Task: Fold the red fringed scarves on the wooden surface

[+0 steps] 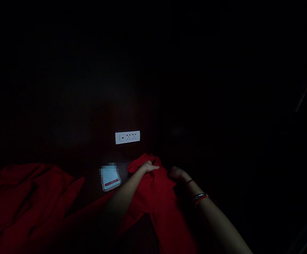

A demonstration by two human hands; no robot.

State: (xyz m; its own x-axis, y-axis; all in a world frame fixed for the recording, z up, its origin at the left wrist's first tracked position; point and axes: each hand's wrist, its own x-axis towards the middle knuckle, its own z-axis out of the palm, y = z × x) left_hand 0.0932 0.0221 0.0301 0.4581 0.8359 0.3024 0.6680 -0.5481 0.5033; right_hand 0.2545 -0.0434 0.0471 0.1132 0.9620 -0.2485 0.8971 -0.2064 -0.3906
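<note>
A red cloth (153,192), perhaps a garment, lies spread and creased in front of me. My left hand (150,166) rests on its far part, fingers stretched to the right and pressed on the fabric. At the cloth's right edge, my right hand (177,173) is closed with the fingers curled onto the fabric. Deep shadow hides part of that grip. Bracelets circle my right wrist and forearm. Left of my left forearm lies a lit phone (111,179), its upper screen pixelated.
More crumpled red fabric (29,201) covers the left side of the dark surface. Behind the cloth, a white socket panel (127,137) sits on a dark wall. Most of the surroundings are too dark to make out; thin light streaks show at far right.
</note>
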